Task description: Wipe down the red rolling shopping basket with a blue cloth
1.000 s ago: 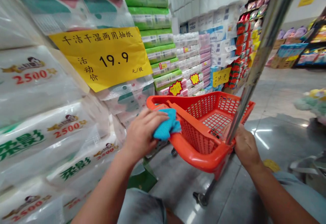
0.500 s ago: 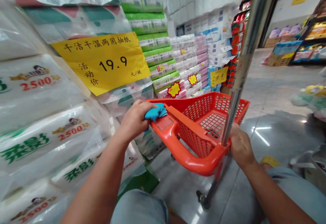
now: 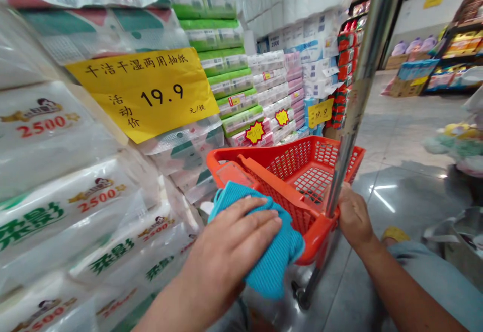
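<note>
My left hand (image 3: 241, 236) presses a blue ribbed cloth (image 3: 273, 259) over the front handle bar of a red plastic shopping cart (image 3: 275, 173). Its fingers curve over the cloth, which hangs down past the bar and hides much of it. At the cart's right near corner, my right hand (image 3: 354, 216) is closed round the red rim, just beside an upright metal pole (image 3: 350, 105); part of its fingers is hidden behind the pole. The cart's basket has perforated walls and a lattice floor, with a caster wheel (image 3: 301, 294) below.
Stacked tissue packs (image 3: 49, 191) rise close on the left, with a yellow price sign (image 3: 151, 93) on them. Green packs (image 3: 230, 78) stand behind the cart. Grey tiled floor (image 3: 396, 171) stretches to the right, where plush toys (image 3: 458, 138) and shelves (image 3: 460, 50) are.
My left hand has moved with the blue cloth from the handle's left corner toward me and right, onto the front bar. The cloth is more spread out. My right hand keeps its hold.
</note>
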The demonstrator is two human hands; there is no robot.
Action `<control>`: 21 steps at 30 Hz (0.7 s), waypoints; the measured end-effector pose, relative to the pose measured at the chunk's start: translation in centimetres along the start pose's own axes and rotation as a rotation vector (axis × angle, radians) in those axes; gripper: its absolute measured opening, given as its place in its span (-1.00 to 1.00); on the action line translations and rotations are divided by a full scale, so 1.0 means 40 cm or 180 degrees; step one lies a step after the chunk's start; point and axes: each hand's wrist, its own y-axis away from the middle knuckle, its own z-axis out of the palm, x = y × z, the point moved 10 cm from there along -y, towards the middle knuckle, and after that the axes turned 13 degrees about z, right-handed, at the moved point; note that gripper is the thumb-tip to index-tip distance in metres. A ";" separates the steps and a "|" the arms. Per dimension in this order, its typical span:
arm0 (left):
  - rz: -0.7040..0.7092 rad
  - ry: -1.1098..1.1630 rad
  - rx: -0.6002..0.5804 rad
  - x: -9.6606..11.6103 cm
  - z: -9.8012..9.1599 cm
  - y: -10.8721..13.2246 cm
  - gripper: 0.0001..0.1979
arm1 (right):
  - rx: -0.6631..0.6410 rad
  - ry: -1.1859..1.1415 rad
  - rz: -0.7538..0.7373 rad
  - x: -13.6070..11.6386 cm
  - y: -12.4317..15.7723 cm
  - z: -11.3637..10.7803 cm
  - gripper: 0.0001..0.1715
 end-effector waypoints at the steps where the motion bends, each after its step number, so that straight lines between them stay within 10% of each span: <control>1: 0.0098 -0.0030 0.0111 0.026 -0.004 0.000 -0.52 | -0.0022 -0.0001 0.0001 0.001 0.001 0.001 -0.31; 3: 0.0006 -0.0111 0.0371 -0.005 -0.013 0.022 -0.52 | -0.0071 0.0016 0.0014 0.003 0.002 0.006 -0.32; 9: -0.1371 -0.0248 0.0473 -0.333 -0.022 0.138 -0.44 | -0.0019 0.0014 0.0137 0.015 0.006 0.019 -0.37; 16: -0.0506 0.0536 -0.0871 -0.234 -0.009 -0.075 -0.59 | -0.0096 -0.0045 0.0094 0.017 0.005 0.038 -0.40; 21: -0.1702 -0.0506 -0.1571 -0.491 0.018 -0.132 -0.71 | -0.0037 -0.0061 0.0007 0.005 0.013 0.041 -0.44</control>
